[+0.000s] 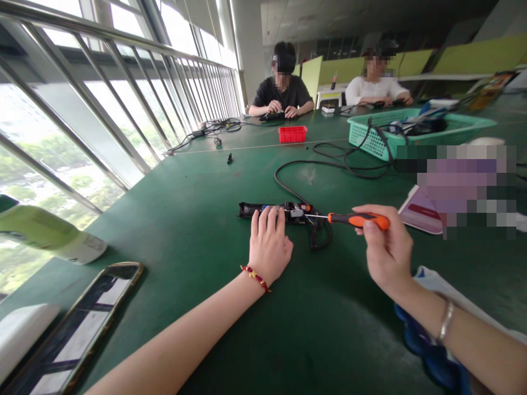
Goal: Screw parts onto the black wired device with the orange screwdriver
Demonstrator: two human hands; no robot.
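An opened black tool housing (246, 209) lies lengthwise on the table, with small parts and wires showing inside; its exact kind cannot be made out. My left hand (269, 241) rests across its left half, the fingertips pressing on it and holding it down. In my right hand (385, 247) is an orange and black screwdriver (358, 220), gripped by its handle. The screwdriver's thin shaft points left, and its tip is at a grey part (297, 212) inside the housing. A black cable (288, 189) runs from the housing toward the back right.
Behind the work stand a red bin (292, 134) and a green basket (411, 129) holding dark items. A phone (86, 329) and a green bottle (49, 233) lie at the left, near a metal railing (123, 71). Two people sit at the far side.
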